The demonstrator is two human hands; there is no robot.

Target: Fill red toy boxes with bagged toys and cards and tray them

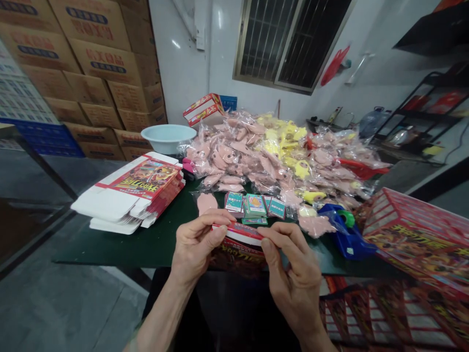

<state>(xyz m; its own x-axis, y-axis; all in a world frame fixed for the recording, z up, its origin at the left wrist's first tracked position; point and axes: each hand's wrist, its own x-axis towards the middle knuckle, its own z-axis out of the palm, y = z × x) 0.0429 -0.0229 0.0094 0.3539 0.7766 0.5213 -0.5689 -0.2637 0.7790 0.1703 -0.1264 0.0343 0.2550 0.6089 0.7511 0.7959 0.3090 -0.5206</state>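
Note:
A red printed box (240,248) is held upright at the table's front edge, its narrow flap edge facing up. My left hand (200,244) pinches the left end of the flap between thumb and fingers. At the right end, my right hand (291,259) grips the flap the same way. Just behind the box lie small stacks of cards (255,204) and a bagged pink item (207,202). The lower part of the box is dim and partly hidden by my hands.
Flat boxes (146,181) are stacked left, near a pale blue basin (168,138). Bagged pink and yellow items (252,151) are heaped behind. A blue tape dispenser (344,234) and packed red boxes (421,239) stand right. Cartons (106,58) rise back left.

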